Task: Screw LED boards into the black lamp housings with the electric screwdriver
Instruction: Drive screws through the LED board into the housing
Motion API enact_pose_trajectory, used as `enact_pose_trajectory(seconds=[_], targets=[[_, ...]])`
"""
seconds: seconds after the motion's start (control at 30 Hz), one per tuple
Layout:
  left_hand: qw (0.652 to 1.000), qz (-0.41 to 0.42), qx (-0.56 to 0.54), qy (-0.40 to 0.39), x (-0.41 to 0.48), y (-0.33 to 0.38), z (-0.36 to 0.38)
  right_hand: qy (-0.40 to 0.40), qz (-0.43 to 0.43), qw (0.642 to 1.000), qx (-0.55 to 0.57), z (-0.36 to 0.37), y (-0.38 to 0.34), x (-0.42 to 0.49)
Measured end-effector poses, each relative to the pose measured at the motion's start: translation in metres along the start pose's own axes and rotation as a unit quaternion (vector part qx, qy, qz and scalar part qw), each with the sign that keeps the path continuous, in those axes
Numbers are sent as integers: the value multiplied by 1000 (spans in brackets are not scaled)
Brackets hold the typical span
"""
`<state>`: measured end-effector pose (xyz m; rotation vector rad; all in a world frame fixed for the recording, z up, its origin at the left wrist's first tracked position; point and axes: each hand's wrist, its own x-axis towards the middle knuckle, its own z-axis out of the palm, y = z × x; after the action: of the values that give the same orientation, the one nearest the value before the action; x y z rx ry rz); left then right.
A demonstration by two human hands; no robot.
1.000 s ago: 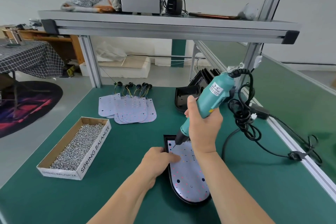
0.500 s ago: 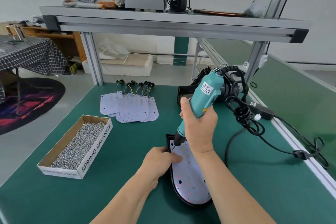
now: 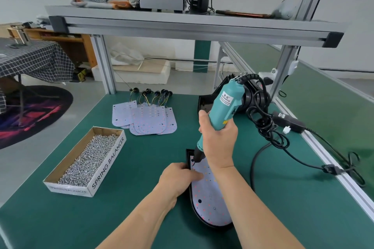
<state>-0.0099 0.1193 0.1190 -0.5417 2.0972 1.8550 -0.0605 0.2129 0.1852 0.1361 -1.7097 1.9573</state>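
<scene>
Since a second ago the electric screwdriver [image 3: 224,105] has swung from a clear rightward lean to a steeper, more upright angle, and its bit has come down to the far left corner of the LED board [image 3: 208,204]. Whether the tip touches the board cannot be made out. The right hand [image 3: 219,145] wraps its fingers and thumb round the lower half of the teal body, with the label and the top of the tool showing above the fist. The left hand [image 3: 178,176] has barely shifted. It lies over the left rim of the black lamp housing [image 3: 189,155], and its fingertips [image 3: 197,176] reach onto the board's left edge and press there, fairly straight. The thumb is hidden, so a hook under the rim cannot be told.

The housing sits on the green table mat [image 3: 141,198] close to the person, between the two forearms, and the pale board lies inside it. The tool's black cord [image 3: 263,125] coils in loops just right of the right hand and trails toward the table's right edge.

Farther back, a fanned stack of loose boards [image 3: 149,121] with wired leads lies left of centre. More black housings [image 3: 206,103] stand behind the screwdriver. At the left, a cardboard box [image 3: 108,162] marked SPRING BALANCER holds a heap of small screws [image 3: 89,159].
</scene>
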Motion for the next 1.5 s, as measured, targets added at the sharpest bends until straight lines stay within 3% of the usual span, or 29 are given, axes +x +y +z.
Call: enact_pose_trajectory(seconds=[0.1,0.3,0.53,0.8,1.07,1.2,1.3,1.4,1.5], targets=[[1000,0,-2,-13,1,3,-3,-20,-19,1000,7,-8,-12,-1],[1000,1,4,-19,4,0,-4,72,-10,995,70,-49,-40,30],[999,13,23,-27,5,-1,-6,102,111,986,-75,-143,-14,61],[997,48,36,45,10,-12,-2,165,234,932,-220,-210,34,77],[997,49,31,54,15,-16,-4,175,234,868,-402,-227,61,75],[997,50,33,55,16,-15,-4,193,151,848,-470,-227,57,70],[997,50,30,55,16,-14,-5,153,73,802,-573,-222,50,72],[997,51,33,54,14,-13,-4,36,2,741,-671,-209,48,77],[997,54,32,48,16,-14,-4,-105,45,736,-668,-183,50,78]])
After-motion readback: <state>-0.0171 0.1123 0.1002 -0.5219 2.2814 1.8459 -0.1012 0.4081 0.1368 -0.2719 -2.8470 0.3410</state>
